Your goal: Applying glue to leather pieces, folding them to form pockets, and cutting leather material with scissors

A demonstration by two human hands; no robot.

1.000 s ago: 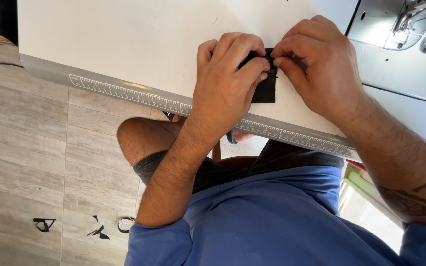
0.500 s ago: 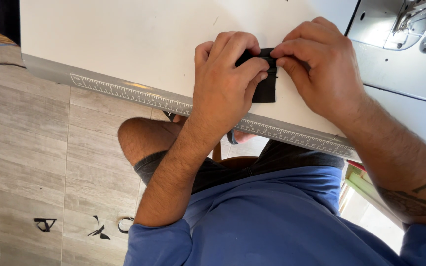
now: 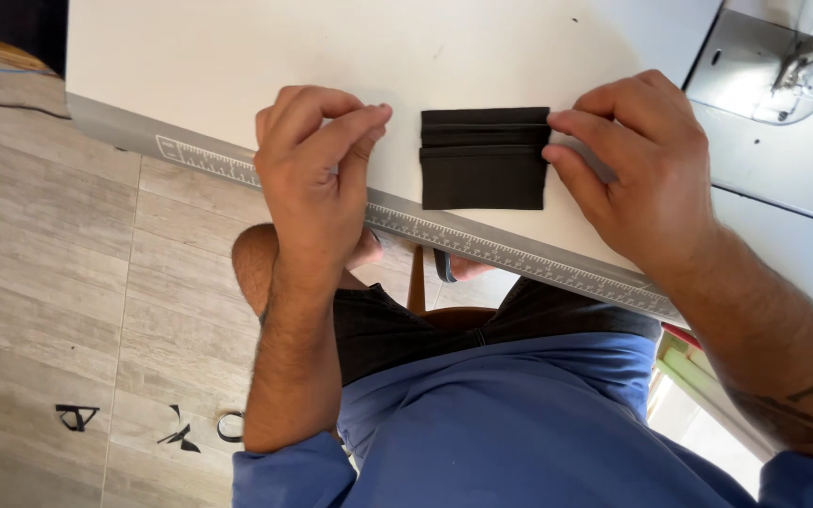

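A small black piece of cloth [image 3: 484, 158] lay flat on the white tabletop [image 3: 237, 56], just above the ruler strip [image 3: 482, 246] that ran along the tabletop's near edge. It was rectangular and folded, with two or three narrow pleats running across its upper part and a plain, smooth lower part. The right hand [image 3: 637, 160] met its right edge, the fingers [image 3: 571, 122] pressing on the upper corner and the side rather than closing around it. The left hand [image 3: 317, 169] stood apart to the left of the cloth, its fingers [image 3: 364, 127] curled loosely and pinched toward the thumb, holding nothing visible. A sewing machine [image 3: 783, 85] sat at the far right. Below the tabletop showed a blue shirt [image 3: 510, 423], dark shorts and a tiled floor [image 3: 58, 310].
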